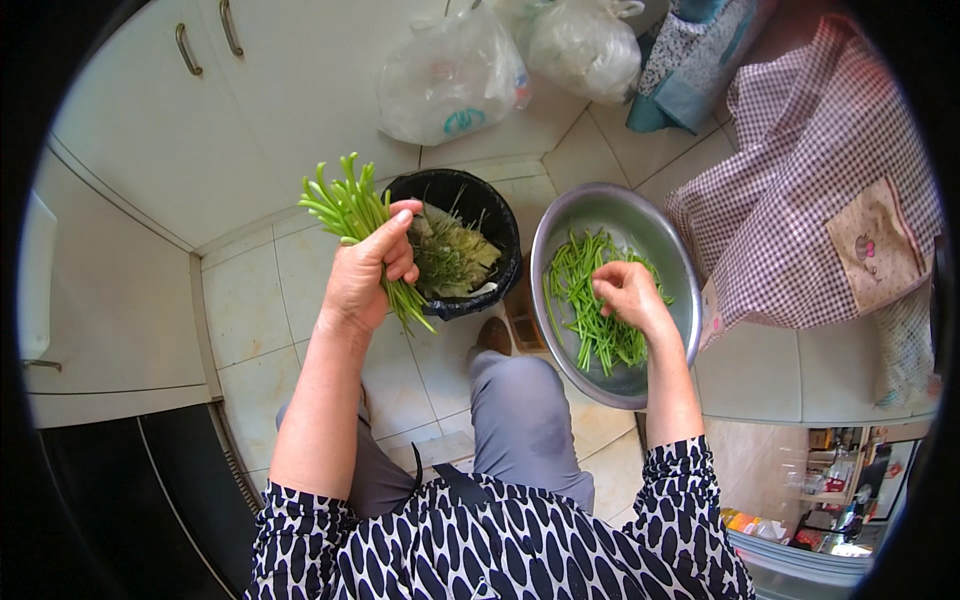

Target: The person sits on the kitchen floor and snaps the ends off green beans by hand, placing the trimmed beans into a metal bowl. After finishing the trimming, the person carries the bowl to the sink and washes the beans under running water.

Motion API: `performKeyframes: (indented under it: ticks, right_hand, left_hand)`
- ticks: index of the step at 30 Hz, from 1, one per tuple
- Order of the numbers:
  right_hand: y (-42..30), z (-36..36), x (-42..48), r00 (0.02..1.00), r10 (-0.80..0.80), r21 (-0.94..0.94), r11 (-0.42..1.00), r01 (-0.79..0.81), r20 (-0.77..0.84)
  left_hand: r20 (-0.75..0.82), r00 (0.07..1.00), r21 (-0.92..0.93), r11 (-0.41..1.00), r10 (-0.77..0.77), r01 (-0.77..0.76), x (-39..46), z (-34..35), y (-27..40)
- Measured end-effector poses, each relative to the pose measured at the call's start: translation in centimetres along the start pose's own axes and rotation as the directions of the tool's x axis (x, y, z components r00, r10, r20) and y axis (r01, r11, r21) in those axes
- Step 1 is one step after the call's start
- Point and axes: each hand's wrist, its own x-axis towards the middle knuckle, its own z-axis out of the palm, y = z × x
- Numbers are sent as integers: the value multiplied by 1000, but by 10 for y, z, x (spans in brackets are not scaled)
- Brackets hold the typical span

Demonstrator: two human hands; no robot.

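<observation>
My left hand (377, 266) grips a bunch of green vegetable stems (346, 202). Their thick cut ends fan out above the fist, and the thinner ends hang out below it. Just right of that hand stands a bin (512, 247) lined with a black bag, holding plant scraps (454, 251). My right hand (626, 292) is over an oval metal basin (551, 322) in which many short green stem pieces (592, 330) lie in a loose heap. Its fingers are curled, with thumb and forefinger close together; whether anything is between them cannot be seen.
Plastic bags (454, 82) hang against the white cabinets (300, 82). A checked cloth (802, 180) drapes beside the basin on the right. My knee (521, 405) is below the bin, above the tiled floor (255, 300). A glass-fronted appliance or shelf (825, 487) stands at lower right.
</observation>
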Motion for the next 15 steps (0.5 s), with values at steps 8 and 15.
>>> performKeyframes:
  ticks: [8,15]
  right_hand:
    - [30,-3,32,988,91,-248,961,-119,-123]
    - [42,7,53,980,151,-135,976,-169,-133]
  left_hand:
    - [55,998,77,996,-43,38,2,10,-11]
    - [65,997,119,992,-44,36,8,14,-15]
